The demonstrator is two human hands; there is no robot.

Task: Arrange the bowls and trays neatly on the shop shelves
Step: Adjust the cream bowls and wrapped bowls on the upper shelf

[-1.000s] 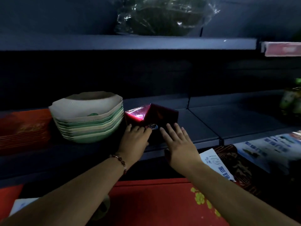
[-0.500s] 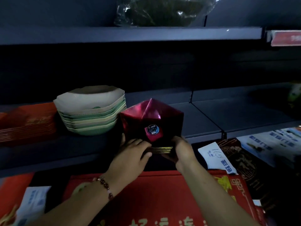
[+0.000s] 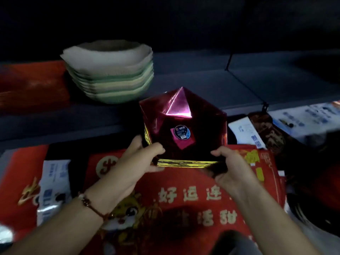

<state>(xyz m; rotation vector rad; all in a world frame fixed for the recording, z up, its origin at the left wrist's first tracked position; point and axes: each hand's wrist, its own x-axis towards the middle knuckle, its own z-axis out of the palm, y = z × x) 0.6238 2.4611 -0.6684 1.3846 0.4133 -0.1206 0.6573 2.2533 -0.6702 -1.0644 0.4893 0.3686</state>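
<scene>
Red foil trays (image 3: 184, 126): a nested stack of shiny red, faceted trays with gold edges is held up off the shelf, tilted toward the camera, above the red packaging below. A round dark sticker is seen on the facing surface. Nothing can be made out inside the stack.

Left hand (image 3: 136, 162): the stack's lower left corner is grasped, with the thumb laid on the red face and the fingers curled beneath the gold edges. A beaded bracelet (image 3: 88, 204) is worn at the wrist.

Right hand (image 3: 231, 168): the lower right corner is grasped, thumb on top, fingers wrapped under the stack.

Bowl stack (image 3: 110, 74): pale green and cream scalloped bowls are nested one inside another on the grey shelf (image 3: 193, 80), behind and to the left of the held trays, apart from them. Only the inside of the top bowl is seen, and it is too blurred to tell its contents.

Red trays at left (image 3: 31, 83): a flat red pile is set on the same shelf, just beside the bowl stack.

Red packaging (image 3: 184, 197): flat red packs printed with gold characters are laid beneath the hands.

Blue-and-white packets (image 3: 309, 116): these are seen at the right, below the shelf edge.
</scene>
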